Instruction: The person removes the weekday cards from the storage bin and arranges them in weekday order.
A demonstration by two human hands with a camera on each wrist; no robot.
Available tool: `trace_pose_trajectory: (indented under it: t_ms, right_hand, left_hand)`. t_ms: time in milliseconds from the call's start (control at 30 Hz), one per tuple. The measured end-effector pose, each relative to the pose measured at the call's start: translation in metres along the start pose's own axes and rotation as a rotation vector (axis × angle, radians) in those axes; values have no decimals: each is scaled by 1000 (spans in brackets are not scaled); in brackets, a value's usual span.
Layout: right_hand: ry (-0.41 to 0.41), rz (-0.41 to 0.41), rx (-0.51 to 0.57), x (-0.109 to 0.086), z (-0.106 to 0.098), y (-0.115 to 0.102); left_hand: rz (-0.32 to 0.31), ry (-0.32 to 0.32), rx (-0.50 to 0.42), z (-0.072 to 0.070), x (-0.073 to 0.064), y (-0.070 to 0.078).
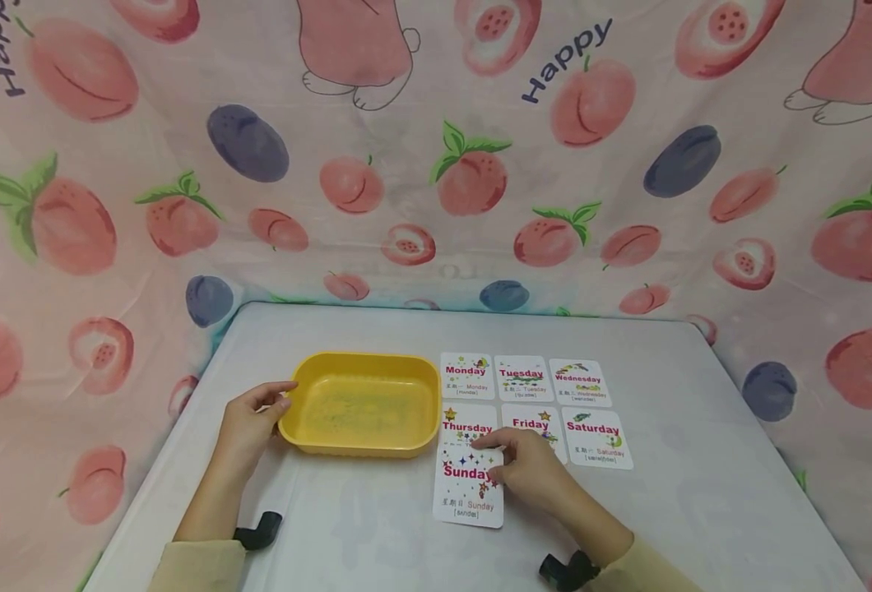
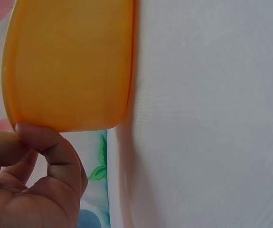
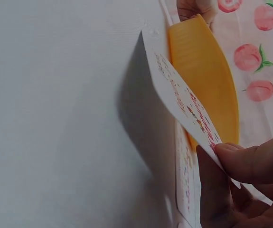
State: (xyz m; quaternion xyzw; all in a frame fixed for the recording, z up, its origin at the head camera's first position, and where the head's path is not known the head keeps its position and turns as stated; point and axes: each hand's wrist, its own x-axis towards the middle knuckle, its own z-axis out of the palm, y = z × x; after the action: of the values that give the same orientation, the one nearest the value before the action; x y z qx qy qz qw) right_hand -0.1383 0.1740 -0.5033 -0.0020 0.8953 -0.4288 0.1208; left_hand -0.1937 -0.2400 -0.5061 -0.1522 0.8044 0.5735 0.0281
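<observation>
A yellow plastic tray (image 1: 362, 451) sits on the left half of the table, its inside bare. My left hand (image 1: 249, 421) pinches its left end at the rim, and the left wrist view shows thumb and finger at the tray's edge (image 2: 60, 129). Between thumb and fingers my right hand (image 1: 535, 469) pinches a white Sunday card (image 1: 469, 497) by its right edge. That card is tilted, raised off the table, as the right wrist view shows. It overlaps the lower part of the Thursday card (image 1: 469, 418). Behind my right fingers lies the partly covered Friday card (image 1: 529, 421).
Monday (image 1: 467, 376), Tuesday (image 1: 523, 378) and Wednesday (image 1: 580, 383) cards form the back row, right of the tray. The Saturday card (image 1: 597, 437) ends the front row. A fruit-print cloth (image 1: 406, 148) hangs behind the white table (image 1: 362, 526).
</observation>
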Motion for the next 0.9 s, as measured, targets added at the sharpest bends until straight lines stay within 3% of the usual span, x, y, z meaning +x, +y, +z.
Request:
trace_pose_trajectory:
  t_ms: [433, 900]
  right_hand:
    - [-26, -32, -61, -2, 9, 5]
    - [-28, -53, -263, -1, 14, 4]
  left_hand:
    - [-6, 3, 3, 1, -1, 1]
    - [-12, -3, -1, 1, 1, -1]
